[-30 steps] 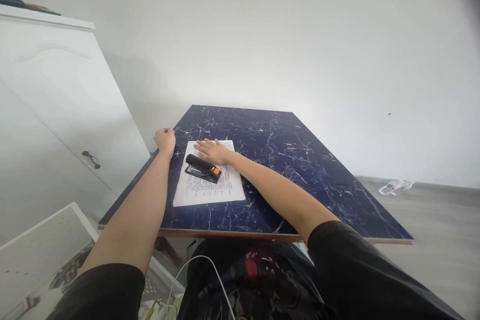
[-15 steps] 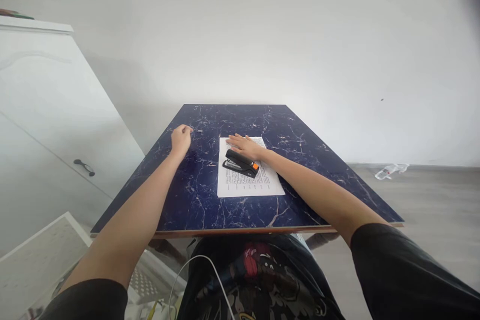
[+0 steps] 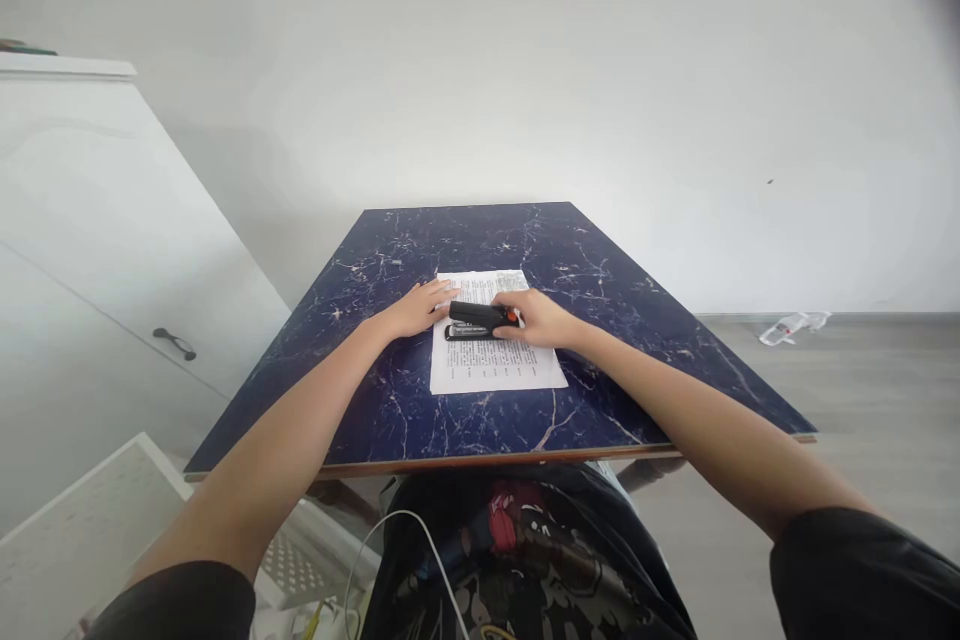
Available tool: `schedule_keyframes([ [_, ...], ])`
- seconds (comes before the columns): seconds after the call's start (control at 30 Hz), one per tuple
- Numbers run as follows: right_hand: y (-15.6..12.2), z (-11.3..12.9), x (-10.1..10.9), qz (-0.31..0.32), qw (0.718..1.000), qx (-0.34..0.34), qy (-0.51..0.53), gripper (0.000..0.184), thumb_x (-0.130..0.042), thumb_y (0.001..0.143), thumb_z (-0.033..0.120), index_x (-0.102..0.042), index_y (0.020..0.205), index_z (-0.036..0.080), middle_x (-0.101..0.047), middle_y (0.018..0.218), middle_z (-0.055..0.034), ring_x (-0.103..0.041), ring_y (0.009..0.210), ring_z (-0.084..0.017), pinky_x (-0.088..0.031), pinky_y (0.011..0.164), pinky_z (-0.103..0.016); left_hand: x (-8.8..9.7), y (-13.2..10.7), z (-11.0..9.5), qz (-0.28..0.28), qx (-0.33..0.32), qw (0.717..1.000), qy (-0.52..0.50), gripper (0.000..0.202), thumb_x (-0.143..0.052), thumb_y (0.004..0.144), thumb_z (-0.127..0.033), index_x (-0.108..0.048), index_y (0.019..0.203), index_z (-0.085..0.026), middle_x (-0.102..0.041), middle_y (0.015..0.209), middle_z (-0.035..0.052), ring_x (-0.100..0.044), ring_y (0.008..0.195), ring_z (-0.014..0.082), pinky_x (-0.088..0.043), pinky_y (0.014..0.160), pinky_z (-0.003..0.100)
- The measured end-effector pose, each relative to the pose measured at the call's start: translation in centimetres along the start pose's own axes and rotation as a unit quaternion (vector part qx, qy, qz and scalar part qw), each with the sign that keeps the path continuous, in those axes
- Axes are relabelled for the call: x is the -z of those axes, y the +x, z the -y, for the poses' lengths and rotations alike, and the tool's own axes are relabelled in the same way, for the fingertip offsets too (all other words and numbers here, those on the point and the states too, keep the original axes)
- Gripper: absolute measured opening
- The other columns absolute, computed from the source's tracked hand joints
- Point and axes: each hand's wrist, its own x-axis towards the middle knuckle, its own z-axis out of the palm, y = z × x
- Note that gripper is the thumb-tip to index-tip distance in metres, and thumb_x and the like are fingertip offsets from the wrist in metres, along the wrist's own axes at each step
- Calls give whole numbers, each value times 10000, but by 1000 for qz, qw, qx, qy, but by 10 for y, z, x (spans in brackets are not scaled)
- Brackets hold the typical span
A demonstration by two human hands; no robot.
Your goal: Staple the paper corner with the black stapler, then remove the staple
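A black stapler (image 3: 472, 315) with an orange patch lies across printed paper sheets (image 3: 491, 375) on the blue marbled table. My right hand (image 3: 536, 317) grips the stapler's right end between thumb and fingers. Its jaws point left and stand apart. My left hand (image 3: 420, 308) lies flat with fingers stretched over the left edge of the paper, close to the stapler's front end. Whether its fingertips touch the stapler is hard to tell.
The blue table (image 3: 405, 420) has its far edge near the white wall. A small grey piece (image 3: 396, 262) lies left of the paper. A white cabinet (image 3: 97, 220) stands at the left; a clear plastic item (image 3: 793, 327) lies on the floor at right.
My right hand has drawn back from lying flat on the paper and taken hold of the stapler, which has turned slightly. My left hand has moved right onto the paper and opened.
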Motion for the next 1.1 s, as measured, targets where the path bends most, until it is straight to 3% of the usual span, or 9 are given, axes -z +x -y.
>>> schedule_keyframes([
  [0.13,6,-15,5,-47,999,-7,8,238,-729,864,334,-700,1051,189,-702,935,-52,-630,829,-205,-432,740,-318,3,1,1,-25,-21,999,-3,637,-353,1057,-601,-487,1574,-254,-365,1683,141,-317,1561,352,-224,1267,571],
  [0.3,3,-25,17,14,991,-15,130,385,-777,854,433,-715,1166,217,-725,1162,-94,-661,985,-249,-541,784,-356,12,-3,-3,-26,-10,999,-40,604,-415,1036,-617,-556,1514,-274,-428,1642,125,-412,1499,342,-337,1226,530],
  [0.37,-2,-29,22,17,976,-51,212,403,-735,904,453,-706,1236,225,-698,1279,-113,-677,943,-239,-582,747,-365,16,-6,-5,-46,-13,997,-55,570,-420,1038,-602,-616,1450,-259,-489,1586,128,-471,1451,330,-374,1204,511],
  [0.43,-7,-32,25,54,936,-111,328,423,-663,969,447,-673,1324,216,-685,1314,-139,-702,836,-218,-617,687,-368,21,-8,-7,-80,-27,994,-63,527,-421,1046,-570,-681,1358,-235,-563,1504,132,-530,1388,312,-397,1187,489],
  [0.5,-10,-33,25,114,873,-165,445,471,-598,1016,422,-603,1432,202,-683,1316,-161,-731,775,-206,-655,676,-370,27,-10,-10,-105,-48,992,-54,489,-427,1049,-537,-727,1264,-217,-636,1392,132,-579,1308,300,-417,1159,479],
  [0.57,-11,-34,22,148,820,-192,518,506,-568,1035,366,-527,1510,194,-669,1348,-170,-767,819,-216,-684,729,-369,35,-13,-13,-106,-58,992,-36,461,-442,1044,-522,-751,1194,-214,-688,1271,125,-617,1208,293,-452,1099,472],
  [0.63,-11,-34,18,152,795,-203,551,533,-566,1032,294,-475,1548,194,-624,1427,-173,-784,903,-234,-694,776,-366,41,-17,-15,-87,-49,994,-34,442,-471,1029,-529,-755,1166,-220,-705,1200,117,-650,1084,279,-493,1000,445],
  [0.83,-8,-33,10,139,768,-226,582,475,-517,1050,196,-498,1521,134,-571,1492,-200,-750,1115,-277,-669,924,-355,46,-25,-16,28,-21,995,-97,563,-706,860,-597,-694,1323,-276,-685,1146,108,-631,888,248,-500,775,371],
  [1.1,-7,-28,10,131,772,-258,565,478,-505,1040,152,-500,1517,147,-610,1448,-186,-722,1183,-266,-607,1062,-405,41,-26,-10,39,-30,992,-116,710,-810,734,-566,-667,1388,-330,-655,1148,89,-633,899,253,-486,772,373],
])
